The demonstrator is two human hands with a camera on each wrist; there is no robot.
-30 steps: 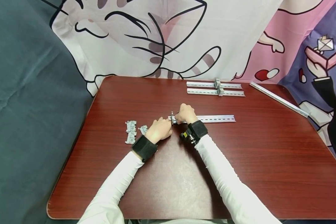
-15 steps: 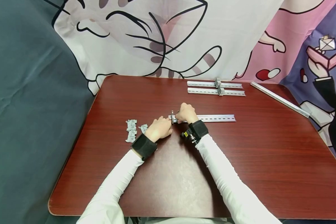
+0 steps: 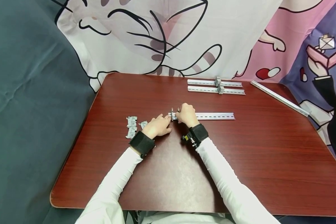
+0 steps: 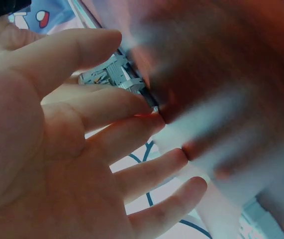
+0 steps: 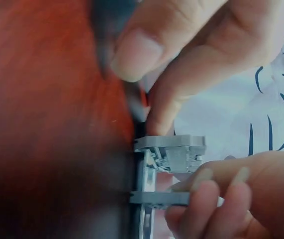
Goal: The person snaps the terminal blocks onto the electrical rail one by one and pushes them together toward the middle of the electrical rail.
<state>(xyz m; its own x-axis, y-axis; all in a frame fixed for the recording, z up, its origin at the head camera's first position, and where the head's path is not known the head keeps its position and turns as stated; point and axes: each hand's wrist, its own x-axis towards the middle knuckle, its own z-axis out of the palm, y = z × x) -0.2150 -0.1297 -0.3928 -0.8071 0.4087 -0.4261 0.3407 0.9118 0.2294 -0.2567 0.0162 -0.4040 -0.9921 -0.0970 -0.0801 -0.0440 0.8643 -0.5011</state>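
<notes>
A slotted metal DIN rail [image 3: 215, 116] lies crosswise mid-table. Two grey terminal blocks stand upright near its left end: an outer block [image 3: 172, 115] and an inner block [image 5: 174, 149]. My left hand [image 3: 158, 126] reaches the rail's left end, its fingers extended and spread in the left wrist view, fingertips close to the outer block. On the rail's other side of the blocks is my right hand [image 3: 187, 115]. Its index fingertip [image 5: 159, 124] touches the side of the inner block, while the thumb is apart from it. That hand partly covers the rail in the head view.
Loose grey terminal blocks [image 3: 132, 127] lie left of my left hand, with another grey piece [image 3: 143, 124] beside it. Two rails [image 3: 201, 89] carrying blocks lie at the back. A bare rail [image 3: 280, 99] slants at the table's right edge. A printed curtain hangs behind.
The head view has shifted slightly. My left hand's fingers have spread a little and drawn back slightly; more of the inner block now shows beside my right hand.
</notes>
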